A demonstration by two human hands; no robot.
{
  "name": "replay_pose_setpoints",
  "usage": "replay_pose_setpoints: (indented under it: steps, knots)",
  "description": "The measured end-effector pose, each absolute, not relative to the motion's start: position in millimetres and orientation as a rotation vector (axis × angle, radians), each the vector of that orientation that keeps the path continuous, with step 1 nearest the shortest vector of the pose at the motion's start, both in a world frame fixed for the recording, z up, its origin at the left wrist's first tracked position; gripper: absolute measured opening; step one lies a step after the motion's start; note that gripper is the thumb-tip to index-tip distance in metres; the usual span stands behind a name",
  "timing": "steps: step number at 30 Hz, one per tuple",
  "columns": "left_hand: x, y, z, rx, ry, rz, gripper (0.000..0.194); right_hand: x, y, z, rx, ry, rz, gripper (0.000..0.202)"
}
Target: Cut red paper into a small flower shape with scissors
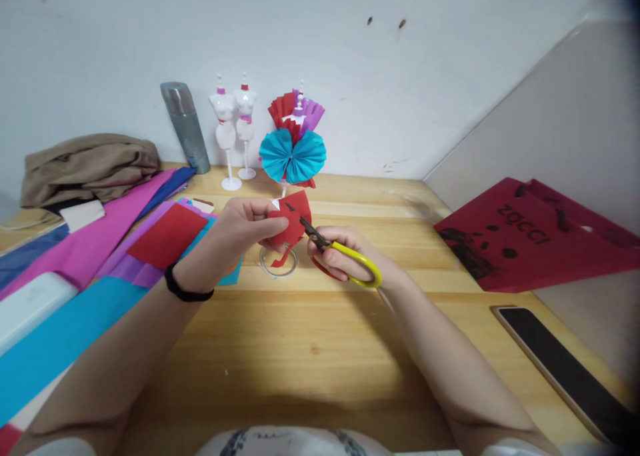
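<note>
My left hand (pixel 253 226) pinches a piece of red paper (pixel 299 207) over the middle of the table. In my right hand (pixel 343 251) is a pair of scissors (pixel 367 266) with yellow handles and dark blades. The blades point left and meet the red paper next to my left fingertips. Just below, a roll of tape (pixel 295 267) lies on the wood, and a narrow red strip shows in front of it. Behind my hands stands a white mannequin dressed in pleated paper, with a blue fan-folded bow (pixel 293 156) in front and red and purple pleats above.
Two bare white mannequins (pixel 226 133) and a grey bottle (pixel 186 126) stand by the wall. Coloured paper sheets (pixel 167 235) and a brown cloth (pixel 90 166) cover the left side. A red bag (pixel 530 239) and a phone (pixel 560 369) are at right.
</note>
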State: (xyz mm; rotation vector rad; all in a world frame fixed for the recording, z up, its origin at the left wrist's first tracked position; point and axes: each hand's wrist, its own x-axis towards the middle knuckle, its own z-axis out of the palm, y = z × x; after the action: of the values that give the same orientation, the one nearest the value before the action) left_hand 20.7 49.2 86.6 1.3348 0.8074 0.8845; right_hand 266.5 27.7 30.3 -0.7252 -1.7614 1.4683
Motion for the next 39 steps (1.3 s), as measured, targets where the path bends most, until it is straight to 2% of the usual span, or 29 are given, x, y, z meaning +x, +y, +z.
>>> replay_pose_setpoints:
  steps: [14, 21, 29, 39]
  knots:
    - [16.0, 52.9, 87.4, 1.342, 0.783, 0.923, 0.022, 265.3, 28.3, 27.8, -0.722, -1.752, 1.457, 0.054]
    - [16.7, 53.5, 85.8, 1.33, 0.796, 0.927, 0.022, 264.8, 27.5, 28.7, -0.729, -1.76, 1.454, 0.054]
    - [22.7, 50.9, 83.3, 1.261, 0.82, 0.922, 0.037, 264.1, 27.7, 28.8, -0.753, -1.754, 1.444, 0.055]
    - [21.0, 52.9, 80.9, 1.311, 0.866, 0.979, 0.028, 263.1, 25.2, 29.2, -0.796, -1.723, 1.472, 0.057]
